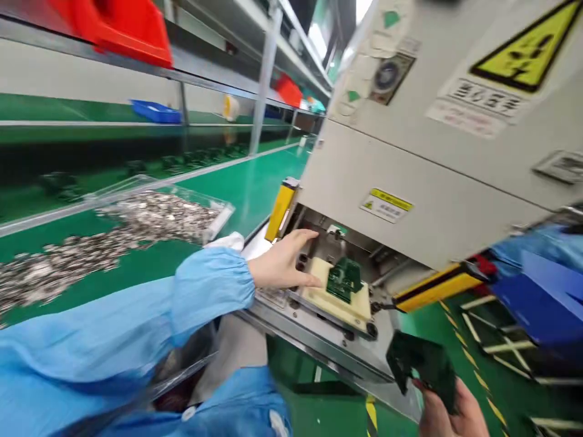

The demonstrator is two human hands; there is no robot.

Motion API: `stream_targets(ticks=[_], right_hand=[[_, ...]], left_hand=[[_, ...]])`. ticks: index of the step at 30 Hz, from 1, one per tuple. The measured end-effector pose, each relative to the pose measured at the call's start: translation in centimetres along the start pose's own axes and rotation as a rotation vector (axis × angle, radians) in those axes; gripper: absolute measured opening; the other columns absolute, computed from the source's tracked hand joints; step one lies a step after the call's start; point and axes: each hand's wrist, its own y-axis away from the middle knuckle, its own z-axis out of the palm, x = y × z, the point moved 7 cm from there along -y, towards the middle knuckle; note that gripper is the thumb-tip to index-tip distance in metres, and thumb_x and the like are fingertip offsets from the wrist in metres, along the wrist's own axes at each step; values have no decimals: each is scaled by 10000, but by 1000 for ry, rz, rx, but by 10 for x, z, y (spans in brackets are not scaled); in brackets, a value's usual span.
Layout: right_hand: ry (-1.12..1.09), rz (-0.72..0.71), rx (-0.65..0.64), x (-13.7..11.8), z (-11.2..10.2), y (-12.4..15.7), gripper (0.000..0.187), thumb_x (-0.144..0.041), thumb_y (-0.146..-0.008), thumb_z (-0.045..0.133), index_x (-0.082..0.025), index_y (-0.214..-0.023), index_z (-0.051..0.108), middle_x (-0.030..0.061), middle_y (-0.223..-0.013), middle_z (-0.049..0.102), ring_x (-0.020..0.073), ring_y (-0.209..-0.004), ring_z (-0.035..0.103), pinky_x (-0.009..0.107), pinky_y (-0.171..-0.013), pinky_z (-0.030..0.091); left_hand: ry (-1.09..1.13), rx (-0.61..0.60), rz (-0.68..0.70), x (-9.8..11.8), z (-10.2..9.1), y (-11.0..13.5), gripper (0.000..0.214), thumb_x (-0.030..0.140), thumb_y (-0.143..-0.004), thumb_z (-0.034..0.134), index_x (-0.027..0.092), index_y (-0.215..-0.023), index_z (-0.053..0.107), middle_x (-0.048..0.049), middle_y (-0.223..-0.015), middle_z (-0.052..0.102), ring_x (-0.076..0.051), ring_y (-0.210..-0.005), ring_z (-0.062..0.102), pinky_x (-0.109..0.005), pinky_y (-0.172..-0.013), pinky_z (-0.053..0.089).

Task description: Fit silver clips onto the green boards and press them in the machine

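My left hand [286,262] reaches into the opening of a large beige machine [423,176], fingers apart and holding nothing. Its fingertips are beside a cream-coloured fixture block [319,295], on which a dark green moulded part [345,278] sits. At the lower right my right hand [449,413] grips another dark part [421,364], blackish green with a notch in its edge. That part is out in front of the machine, apart from the fixture. Some of the right fingers are hidden behind it.
Small metal pieces [68,267] lie heaped on the green bench, spilling from a clear tray [218,221]. Yellow guard bars [280,209] flank the machine opening. Beyond the bench runs a conveyor [27,158] carrying dark parts. A red bin [132,30] sits on the shelf above.
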Motion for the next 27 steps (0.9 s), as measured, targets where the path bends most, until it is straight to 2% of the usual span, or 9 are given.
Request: stream_targets(ticks=[3, 7, 9, 12, 15, 19, 23, 25, 27], right_hand=[[-28, 77, 107, -2, -18, -5, 834, -569, -524, 823, -182, -1209, 545, 114, -1176, 634, 388, -1106, 580, 544, -959, 482], [-60, -11, 2, -31, 20, -29, 759, -496, -536, 827, -160, -1159, 553, 134, -1179, 630, 354, -1139, 569, 536, -1021, 426], [-61, -101, -88, -51, 45, -41, 720, -488, -564, 814, -166, -1153, 553, 128, -1142, 644, 329, -1100, 594, 504, -986, 465], [31, -256, -259, -80, 85, -56, 665, -510, -605, 789, -173, -1135, 571, 116, -1078, 668, 301, -1019, 627, 471, -926, 504], [213, -369, -460, -97, 127, -61, 618, -546, -624, 770, -177, -1094, 614, 104, -1027, 688, 292, -964, 637, 464, -905, 506], [325, -390, -628, -98, 162, -61, 609, -579, -665, 732, -185, -1117, 626, 110, -1068, 681, 296, -1021, 631, 441, -921, 495], [418, -473, -537, -91, 146, -60, 688, -658, -710, 623, -167, -1191, 610, 160, -1236, 603, 332, -1199, 526, 489, -1024, 413], [505, -508, -410, -82, 112, -55, 701, -685, -769, 513, -166, -1233, 591, 163, -1299, 562, 350, -1277, 445, 535, -1073, 340], [592, -404, -215, -63, 63, -47, 720, -706, -810, 423, -160, -1254, 574, 170, -1272, 573, 382, -1247, 466, 594, -1049, 338]], left_hand=[[-18, -94, 35, 17, 44, -19, 1046, 552, -576, 801, 155, -1426, 339, -201, -1474, 372, -353, -1369, 360, -492, -1130, 326], [-6, -121, -55, 29, 72, -39, 803, 460, -602, 811, 145, -1281, 522, -160, -1250, 609, -339, -1162, 567, -477, -1013, 449], [99, -85, -124, 27, 62, -41, 712, 431, -605, 813, 157, -1214, 567, -117, -1111, 675, -292, -1018, 640, -423, -919, 511], [295, 1, -208, 20, 21, -20, 740, 401, -594, 823, 173, -1232, 526, -91, -1080, 675, -246, -973, 647, -367, -856, 534], [382, -122, -319, 7, -15, 35, 656, 360, -628, 808, 186, -1194, 526, -73, -1107, 656, -232, -1002, 636, -350, -871, 525], [268, -232, -544, -27, -34, 114, 594, 409, -635, 794, 241, -1151, 552, -32, -1136, 621, -243, -1074, 596, -368, -974, 474], [236, -237, -648, -64, -15, 143, 656, 422, -561, 822, 280, -1139, 544, -47, -1341, 511, -272, -1271, 474, -379, -1072, 396], [264, -241, -626, -74, -3, 142, 672, 396, -507, 845, 286, -1103, 556, -59, -1392, 481, -284, -1305, 449, -393, -1070, 398], [286, -219, -546, -77, 1, 136, 603, 382, -550, 818, 289, -1091, 569, -63, -1376, 510, -290, -1289, 473, -441, -1055, 407]])
